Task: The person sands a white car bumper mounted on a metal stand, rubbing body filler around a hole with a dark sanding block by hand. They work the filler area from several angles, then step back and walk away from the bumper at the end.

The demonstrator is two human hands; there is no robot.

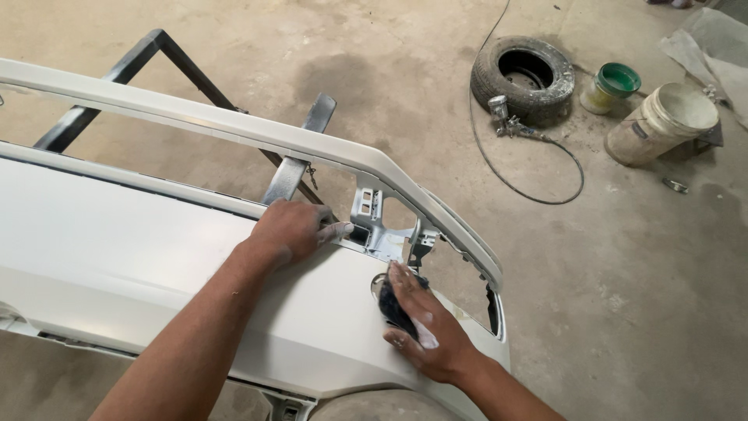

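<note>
A white car bumper (117,257) lies across a dark metal stand (164,54) in front of me. My left hand (292,231) rests on the bumper's upper edge, fingers curled, one fingertip touching the edge beside the lamp opening (386,222). My right hand (425,331) presses a dark piece of abrasive paper (393,304) flat against the bumper's surface, just below that opening. Both hands are dusted with white.
On the concrete floor at the back right lie a tyre (523,76), a spray gun (505,117) with a black hose (538,191), a green-lidded tub (612,86) and a white bucket (662,121). A crumpled sheet (713,47) lies at the far right.
</note>
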